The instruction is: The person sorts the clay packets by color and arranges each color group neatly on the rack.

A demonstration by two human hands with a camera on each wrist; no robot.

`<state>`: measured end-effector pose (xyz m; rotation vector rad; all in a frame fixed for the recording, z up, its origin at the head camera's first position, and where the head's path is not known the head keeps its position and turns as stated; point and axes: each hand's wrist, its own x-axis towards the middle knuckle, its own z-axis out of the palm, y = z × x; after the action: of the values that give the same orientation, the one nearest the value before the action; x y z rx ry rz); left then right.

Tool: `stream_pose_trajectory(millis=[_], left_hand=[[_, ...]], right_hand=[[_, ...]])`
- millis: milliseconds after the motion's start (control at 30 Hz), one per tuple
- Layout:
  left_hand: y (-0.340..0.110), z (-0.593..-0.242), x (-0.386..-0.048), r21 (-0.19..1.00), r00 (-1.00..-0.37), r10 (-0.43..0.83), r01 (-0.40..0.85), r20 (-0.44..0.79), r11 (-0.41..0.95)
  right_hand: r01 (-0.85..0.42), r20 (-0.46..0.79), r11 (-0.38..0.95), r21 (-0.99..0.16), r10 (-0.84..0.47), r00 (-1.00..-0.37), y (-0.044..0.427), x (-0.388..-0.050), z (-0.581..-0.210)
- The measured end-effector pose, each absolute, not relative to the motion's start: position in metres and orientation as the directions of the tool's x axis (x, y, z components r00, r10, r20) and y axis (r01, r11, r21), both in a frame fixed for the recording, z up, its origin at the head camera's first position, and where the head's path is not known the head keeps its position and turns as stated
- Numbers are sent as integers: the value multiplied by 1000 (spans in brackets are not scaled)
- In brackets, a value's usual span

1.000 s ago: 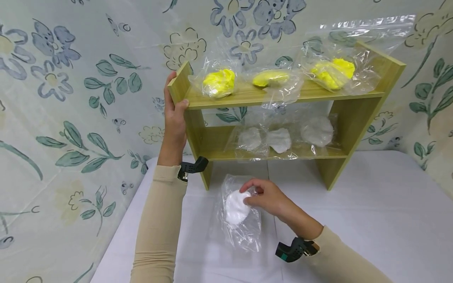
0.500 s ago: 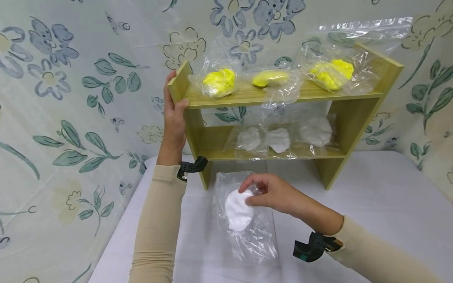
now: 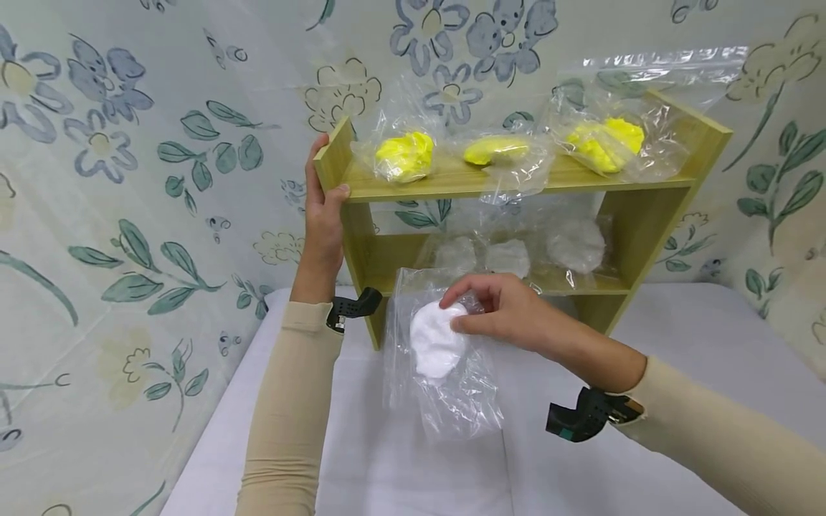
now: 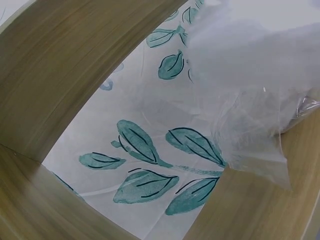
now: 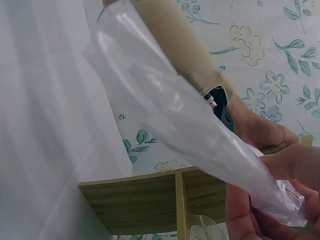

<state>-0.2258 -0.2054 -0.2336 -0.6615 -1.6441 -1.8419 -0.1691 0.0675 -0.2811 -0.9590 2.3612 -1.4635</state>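
My right hand pinches the upper right of a clear plastic bag with a flat, roundish white lump in it. The bag hangs upright in front of the lower shelf; its side shows as a crumpled film in the right wrist view, with thumb and fingers on it. Up at the left, my left hand grips the side panel of a small wooden shelf unit, thumb in front and fingers behind. From the left wrist, I see the wooden boards and part of another bag.
Three bagged yellow lumps sit on the top board. Three bagged whitish lumps lie on the lower board, partly covered by the raised bag and hand. Beneath is a white-covered table; a floral cloth hangs behind.
My right hand has lifted the bag with the white lump off the table, up toward the lower shelf. My left hand keeps its hold on the side panel.
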Motion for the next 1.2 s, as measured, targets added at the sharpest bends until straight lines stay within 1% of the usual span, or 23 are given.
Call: stream_pose_trajectory(millis=[267,433,600,767,867,1033,1200], left_hand=[[-208,-234,-226,709,-711,-89,703,698,-49],[-213,-238,-235,715,-715,-94,698,693,-45],[-220,-245,-246,711,-709,-108,703,697,-31],[-223,-245,-249,709,-709,-108,704,697,-38],[-222,-242,-245,713,-711,-115,701,694,-32],[-212,-236,-232,714,-716,-114,697,689,-64],[-212,-243,-243,711,-716,-108,698,690,-85]], right_hand=[[-392,164,337,-856,-542,-824,59,-192,-270],[-346,134,374,-860,-490,-861,53,-209,-262],[-324,111,384,-864,-484,-868,45,-221,-253],[-315,133,321,-893,-480,-867,34,-229,-243],[-307,136,308,-900,-471,-871,27,-236,-238],[-251,85,308,-918,-464,-882,17,-249,-235],[-172,61,196,-965,-472,-880,9,-264,-240]])
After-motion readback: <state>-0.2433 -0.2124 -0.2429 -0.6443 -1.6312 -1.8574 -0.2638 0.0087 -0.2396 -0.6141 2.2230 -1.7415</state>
